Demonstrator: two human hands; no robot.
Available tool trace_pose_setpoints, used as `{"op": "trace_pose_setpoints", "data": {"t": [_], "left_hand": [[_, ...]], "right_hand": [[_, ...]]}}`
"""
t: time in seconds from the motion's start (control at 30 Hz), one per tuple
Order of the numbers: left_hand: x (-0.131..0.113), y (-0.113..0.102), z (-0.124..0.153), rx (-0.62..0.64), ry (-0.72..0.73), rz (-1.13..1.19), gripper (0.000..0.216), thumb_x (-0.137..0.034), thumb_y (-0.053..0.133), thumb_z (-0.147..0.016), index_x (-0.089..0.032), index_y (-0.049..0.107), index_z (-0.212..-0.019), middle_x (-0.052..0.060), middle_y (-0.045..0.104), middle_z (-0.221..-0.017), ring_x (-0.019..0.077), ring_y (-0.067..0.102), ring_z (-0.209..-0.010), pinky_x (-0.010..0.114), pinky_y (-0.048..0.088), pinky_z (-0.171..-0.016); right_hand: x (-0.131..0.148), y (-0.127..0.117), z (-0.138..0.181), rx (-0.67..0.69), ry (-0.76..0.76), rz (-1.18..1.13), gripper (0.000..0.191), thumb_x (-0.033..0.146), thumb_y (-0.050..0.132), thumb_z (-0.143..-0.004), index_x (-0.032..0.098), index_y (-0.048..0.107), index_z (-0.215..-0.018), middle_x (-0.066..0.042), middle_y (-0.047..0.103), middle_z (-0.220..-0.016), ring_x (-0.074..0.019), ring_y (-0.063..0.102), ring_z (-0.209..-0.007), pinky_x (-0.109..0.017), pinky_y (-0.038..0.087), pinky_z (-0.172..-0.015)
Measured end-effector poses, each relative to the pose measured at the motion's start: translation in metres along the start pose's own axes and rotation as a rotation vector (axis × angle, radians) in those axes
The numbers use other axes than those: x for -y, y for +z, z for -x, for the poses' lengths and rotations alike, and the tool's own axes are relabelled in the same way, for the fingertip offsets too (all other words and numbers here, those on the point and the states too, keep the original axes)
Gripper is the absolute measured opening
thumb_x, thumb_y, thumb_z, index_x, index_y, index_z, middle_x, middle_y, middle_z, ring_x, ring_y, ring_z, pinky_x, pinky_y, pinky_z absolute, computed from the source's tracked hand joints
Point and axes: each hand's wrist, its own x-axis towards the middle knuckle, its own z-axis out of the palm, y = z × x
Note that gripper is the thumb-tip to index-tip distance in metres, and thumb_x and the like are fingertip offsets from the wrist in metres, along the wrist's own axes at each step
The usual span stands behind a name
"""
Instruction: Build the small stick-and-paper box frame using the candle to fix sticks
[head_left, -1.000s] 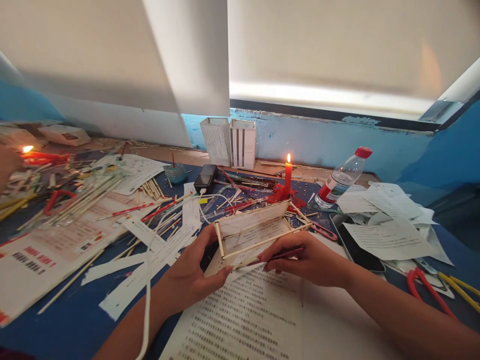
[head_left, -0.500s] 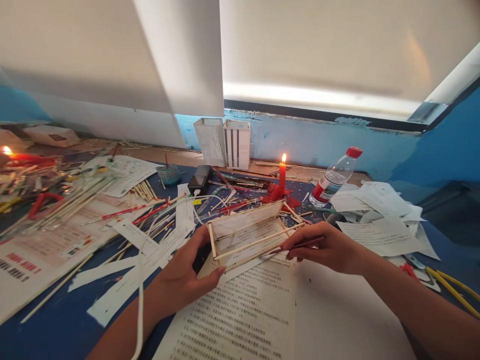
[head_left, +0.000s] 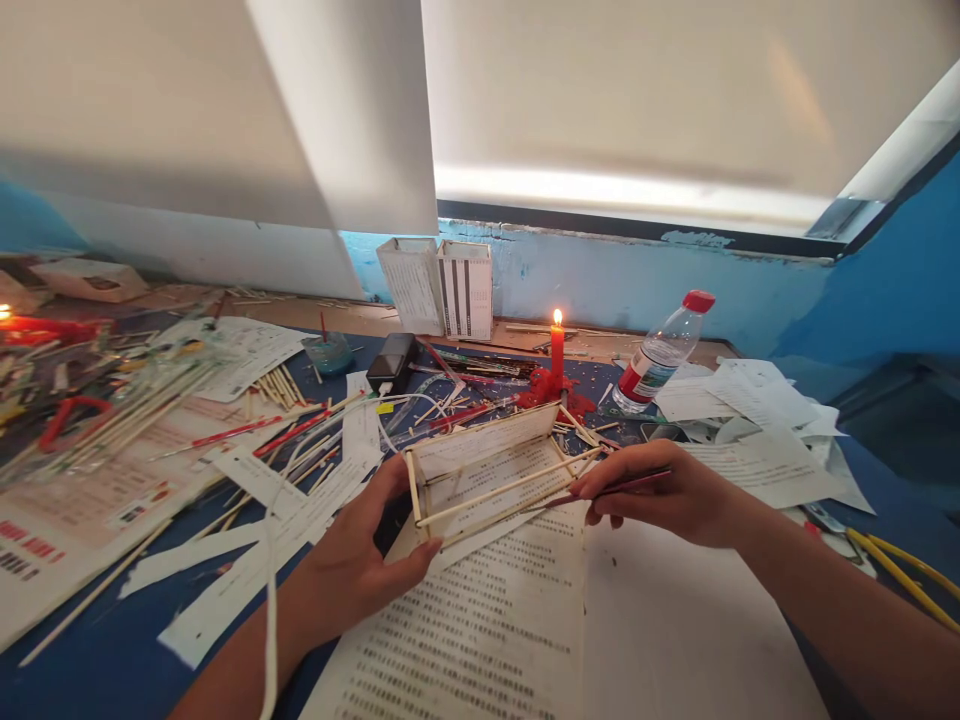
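Head view, and here it is: the left hand (head_left: 360, 570) has its fingers curled around a paper-lined wooden stick frame (head_left: 487, 480) above a printed sheet (head_left: 480, 630); the right hand (head_left: 660, 500) pinches a thin red stick (head_left: 626, 487), with a lit red candle (head_left: 557, 345) and a water bottle (head_left: 652, 350) just beyond.

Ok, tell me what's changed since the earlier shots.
The right hand moved rightward, off the stick frame, carrying its thin red stick. The left hand keeps holding the frame from below. The candle stayed put; only the view drifted.

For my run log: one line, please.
left hand: holds paper-lined wooden-stick frame | right hand: pinches thin red stick | nearby: lit red candle
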Motion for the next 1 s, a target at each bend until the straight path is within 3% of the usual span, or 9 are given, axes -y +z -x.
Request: {"op": "trace_pose_setpoints", "data": {"t": [0.23,0.37,0.6,1.0], "left_hand": [[-0.001,0.0,0.0,0.009,-0.018,-0.006,0.068,-0.046,0.064,-0.093,-0.025,0.034,-0.15,0.017,0.055,-0.155,0.0344,0.06,-0.136,0.056,0.047,-0.119],[0.003,0.0,0.002,0.027,-0.067,0.003,0.075,-0.047,0.065,-0.092,-0.025,0.029,-0.154,0.018,0.052,-0.158,0.0356,0.055,-0.141,0.059,0.044,-0.121],[-0.001,-0.002,0.0,0.029,-0.023,-0.003,0.071,-0.047,0.063,-0.093,-0.025,0.031,-0.152,0.018,0.055,-0.153,0.0332,0.059,-0.136,0.054,0.047,-0.119],[0.0,-0.001,-0.001,0.016,0.033,0.005,0.065,-0.046,0.063,-0.095,-0.029,0.033,-0.15,0.014,0.055,-0.154,0.0305,0.06,-0.136,0.049,0.047,-0.12]], "right_hand": [[-0.004,0.028,-0.021,0.055,0.004,0.027,0.018,0.029,0.082,-0.091,0.02,0.083,-0.106,-0.008,0.082,-0.104,-0.015,0.077,-0.084,-0.023,0.065,-0.075],[-0.006,0.025,-0.024,0.058,0.034,0.023,0.019,0.031,0.082,-0.091,0.02,0.083,-0.106,-0.007,0.081,-0.095,-0.0137,0.075,-0.078,-0.023,0.064,-0.072],[-0.006,0.021,-0.02,0.037,0.05,0.031,0.02,0.033,0.082,-0.09,0.02,0.084,-0.106,-0.011,0.08,-0.112,-0.0166,0.078,-0.086,-0.024,0.064,-0.074],[-0.005,0.019,-0.016,0.015,0.039,0.052,0.019,0.032,0.081,-0.092,0.02,0.083,-0.106,-0.009,0.08,-0.104,-0.0173,0.079,-0.084,-0.023,0.065,-0.071]]}}
